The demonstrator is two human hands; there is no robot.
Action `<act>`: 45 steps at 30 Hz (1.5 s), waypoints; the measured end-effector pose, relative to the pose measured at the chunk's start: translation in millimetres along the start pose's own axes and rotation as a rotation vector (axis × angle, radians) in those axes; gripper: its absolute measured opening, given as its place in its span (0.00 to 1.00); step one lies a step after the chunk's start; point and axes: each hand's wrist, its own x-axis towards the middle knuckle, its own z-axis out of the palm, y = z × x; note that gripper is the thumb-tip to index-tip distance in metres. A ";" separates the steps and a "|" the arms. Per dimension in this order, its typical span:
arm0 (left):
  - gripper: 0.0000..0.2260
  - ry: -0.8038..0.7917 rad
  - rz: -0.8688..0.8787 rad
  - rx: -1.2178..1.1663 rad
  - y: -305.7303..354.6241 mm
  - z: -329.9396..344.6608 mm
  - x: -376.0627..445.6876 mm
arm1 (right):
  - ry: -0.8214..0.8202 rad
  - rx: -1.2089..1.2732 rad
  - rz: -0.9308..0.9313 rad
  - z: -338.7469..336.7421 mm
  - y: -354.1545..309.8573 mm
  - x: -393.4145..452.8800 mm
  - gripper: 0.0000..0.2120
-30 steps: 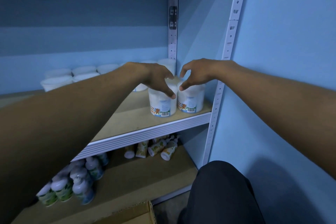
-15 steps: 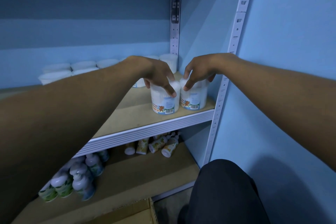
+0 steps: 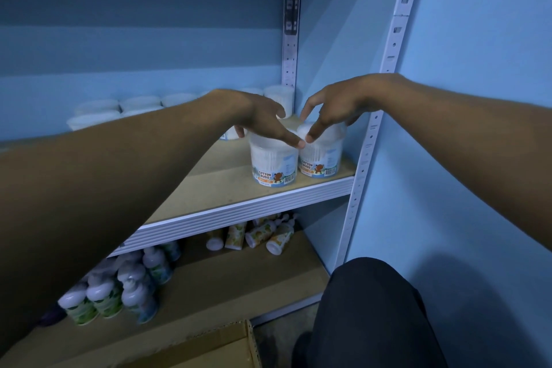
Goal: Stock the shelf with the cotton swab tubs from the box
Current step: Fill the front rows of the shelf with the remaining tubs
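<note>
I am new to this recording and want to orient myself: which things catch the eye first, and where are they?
Two clear round plastic tubs of cotton buds, the left tub and the right tub, stand side by side at the front right of the tan wooden shelf. The left hand and right hand reach over them, fingertips on the lids. White-capped bottles crowd the lower shelf.

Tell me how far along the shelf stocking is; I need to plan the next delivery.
Done: rows of tubs line the back of the shelf, and two front tubs stand upright side by side near the edge. In hand: the left hand and right hand have fingertips on those lids, apparently placing or releasing them. Left: the box shows only a corner, so its contents can't be seen.
</note>
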 end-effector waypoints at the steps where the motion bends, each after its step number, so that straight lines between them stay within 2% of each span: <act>1: 0.44 -0.008 0.021 -0.018 -2.2 -1.5 -0.6 | 0.020 -0.034 0.007 -1.0 -1.3 -1.3 0.30; 6: 0.27 -0.078 0.081 -0.052 -8.7 -4.5 0.9 | 0.071 -0.118 0.034 6.2 -4.5 0.7 0.33; 8: 0.25 -0.077 0.084 -0.058 -8.5 -3.8 1.6 | 0.073 -0.135 0.041 8.5 -5.4 3.0 0.32; 18: 0.34 -0.035 -0.007 -0.085 4.5 -1.6 2.4 | -0.014 -0.063 0.021 2.0 3.1 7.1 0.24; 26: 0.42 -0.007 -0.085 -0.047 9.6 4.5 3.6 | -0.052 -0.013 -0.022 7.1 10.3 6.8 0.25; 30: 0.46 -0.009 -0.052 -0.060 5.4 5.6 1.7 | -0.022 -0.001 -0.042 7.3 9.4 5.0 0.22; 33: 0.44 -0.037 0.015 -0.113 3.1 6.5 -3.3 | 0.052 -0.043 -0.041 10.1 7.0 4.6 0.25; 38: 0.33 -0.045 0.049 -0.140 0.3 7.8 -0.6 | 0.051 -0.071 -0.033 11.5 5.6 3.6 0.27; 45: 0.38 -0.027 0.012 -0.152 1.0 8.5 4.0 | 0.027 -0.005 -0.031 10.2 9.0 1.9 0.25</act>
